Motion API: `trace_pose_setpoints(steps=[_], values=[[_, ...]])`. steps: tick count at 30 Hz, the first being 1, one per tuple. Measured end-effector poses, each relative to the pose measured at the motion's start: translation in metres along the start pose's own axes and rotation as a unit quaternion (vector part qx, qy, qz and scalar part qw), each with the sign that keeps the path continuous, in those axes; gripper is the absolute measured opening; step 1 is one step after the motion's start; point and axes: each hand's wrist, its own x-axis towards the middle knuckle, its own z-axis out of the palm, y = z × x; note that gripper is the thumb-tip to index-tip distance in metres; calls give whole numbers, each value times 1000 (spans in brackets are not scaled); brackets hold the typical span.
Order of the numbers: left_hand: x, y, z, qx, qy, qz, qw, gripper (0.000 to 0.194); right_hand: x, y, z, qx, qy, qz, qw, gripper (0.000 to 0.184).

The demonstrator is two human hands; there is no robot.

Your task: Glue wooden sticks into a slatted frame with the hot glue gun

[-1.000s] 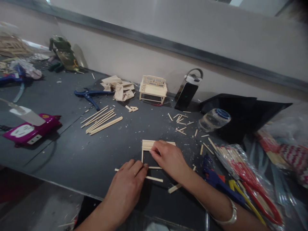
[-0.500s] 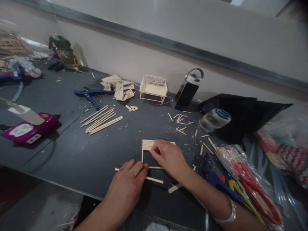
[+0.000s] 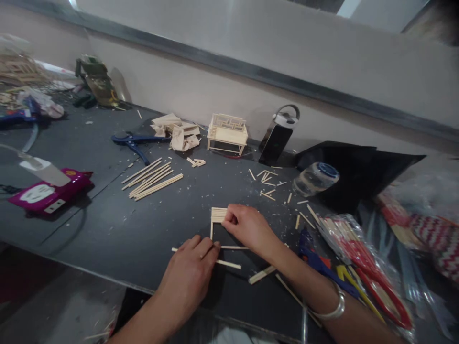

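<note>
On the dark tabletop in front of me lies a small flat frame of pale wooden sticks [image 3: 212, 230], with several sticks laid side by side along its far edge. My left hand [image 3: 191, 267] is closed over the frame's near left corner, fingers together and pressing down. A loose-looking stick [image 3: 229, 264] comes out from beneath those fingers. My right hand [image 3: 247, 229] pinches at the far row of sticks, thumb and index finger together; it covers the frame's right part. Below the right wrist lie a few thicker sticks [image 3: 261, 274].
Long sticks [image 3: 156, 180] and blue-handled cutters [image 3: 132, 141] lie left. A miniature wooden bench [image 3: 227, 134], a phone [image 3: 275, 143] against a bottle, and a clear jar [image 3: 315, 179] stand behind. Red-handled scissors [image 3: 385, 296] and packaged sticks [image 3: 344, 239] lie right; a purple power strip [image 3: 53, 191] sits far left.
The camera view has shifted slightly. My right hand has moved a little over the far row and now hides its right end. My left hand stays at the near corner.
</note>
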Motion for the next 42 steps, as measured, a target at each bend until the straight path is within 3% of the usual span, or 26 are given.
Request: trace_pose_setpoints(steps=[6,10,15,18,22,27,30,33,36,39,42], values=[[-4,-1,2,-33,31,-18,999,31,-13,0,-13,41,14,-24,999,12],[-4,-6,1,-59,77,-8,995,27,-49,7,-29,68,70,-18,995,13],[1,-4,-15,-26,106,15,994,22,-100,29,-41,100,97,23,990,12],[6,10,-23,26,87,32,995,25,-125,31,-40,126,120,11,985,11],[13,35,-23,60,7,45,997,30,-144,18,-28,102,193,-96,971,11],[23,54,-22,24,-47,27,998,27,-138,10,-14,-52,181,-157,970,14],[28,52,-24,-32,-33,32,998,23,-125,18,-16,-104,158,-164,968,14],[27,34,-26,-67,37,33,997,22,-109,27,-24,-132,143,-165,967,13],[22,3,-27,-39,97,-30,994,26,-91,35,-30,-140,122,-148,971,16],[17,-26,-25,-24,112,-98,989,28,-73,38,-30,-166,94,-133,972,18],[15,-35,-22,-44,80,-122,988,25,-63,38,-25,-187,81,-120,972,16]])
